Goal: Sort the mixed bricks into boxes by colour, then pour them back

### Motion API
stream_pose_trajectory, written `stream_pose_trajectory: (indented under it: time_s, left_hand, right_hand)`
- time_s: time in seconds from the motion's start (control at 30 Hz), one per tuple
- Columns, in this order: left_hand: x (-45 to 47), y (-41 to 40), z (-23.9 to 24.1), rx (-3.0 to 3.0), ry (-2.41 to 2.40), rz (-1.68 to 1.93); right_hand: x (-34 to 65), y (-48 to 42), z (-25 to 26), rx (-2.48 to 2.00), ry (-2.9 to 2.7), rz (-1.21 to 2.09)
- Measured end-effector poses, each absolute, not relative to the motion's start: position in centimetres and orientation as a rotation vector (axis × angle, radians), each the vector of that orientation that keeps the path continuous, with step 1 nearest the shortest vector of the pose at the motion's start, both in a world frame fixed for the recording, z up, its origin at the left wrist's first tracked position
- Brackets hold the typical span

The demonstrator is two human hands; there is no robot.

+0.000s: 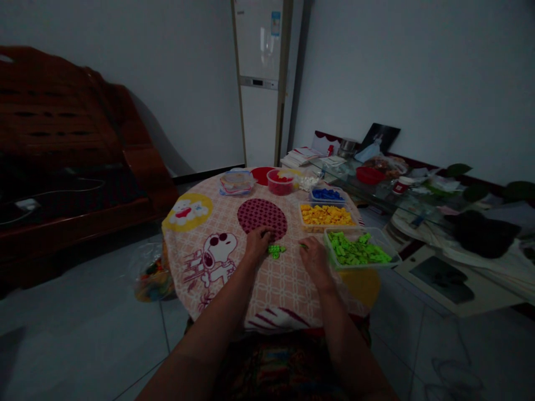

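My left hand is over the middle of the table, its fingers curled together; whatever they may hold is hidden. Just to its right, a small cluster of bright green building bricks lies on the patterned tablecloth. My right hand is closed in a pinch, and a bit of green shows at its fingertips, apparently a small brick. Beside that hand stands a clear plastic box heaped with loose green bricks.
Behind the green box are a box of yellow bricks and one of blue bricks. Farther back stand a round tub with red pieces, white pieces and a clear container. A cluttered glass side table borders the right.
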State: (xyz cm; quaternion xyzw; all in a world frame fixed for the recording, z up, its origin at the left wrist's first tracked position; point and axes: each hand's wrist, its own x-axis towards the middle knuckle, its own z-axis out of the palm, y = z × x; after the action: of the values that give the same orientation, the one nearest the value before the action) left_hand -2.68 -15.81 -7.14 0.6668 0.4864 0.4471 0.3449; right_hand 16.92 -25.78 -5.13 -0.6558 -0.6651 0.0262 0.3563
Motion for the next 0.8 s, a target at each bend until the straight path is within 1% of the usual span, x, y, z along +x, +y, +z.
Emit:
stream_pose_trajectory:
  time_s: [0.1,0.23,0.43,0.57,0.67,0.8]
  left_hand:
    - [-2.6,-15.8,-7.1,1.723,1.260,1.159]
    - [-2.6,-15.8,-6.9,1.753,1.279,1.168]
    - [-2.7,-15.8,-6.7,1.778,1.301,1.170]
    - [-2.6,-15.7,-6.9,1.764,1.297,1.182]
    - [-2.5,-15.8,-7.1,1.725,1.271,1.182]
    - [-2.5,-15.8,-7.2,1.689,1.238,1.183]
  right_hand:
    - [18.6,-26.2,-3.8,-1.628,-1.606,0.036]
    - [21.3,-26.4,-2.8,-1.660,-1.430,-0.097]
    - [24.8,-26.6,-3.3,-1.726,-1.266,-0.288]
    - [24.6,-27.0,-3.3,-1.792,-1.212,-0.395]
    - [22.1,-26.8,-3.2,-1.723,-1.341,-0.359]
    - [17.1,-26.2,-3.7,-1.632,-1.656,-0.172]
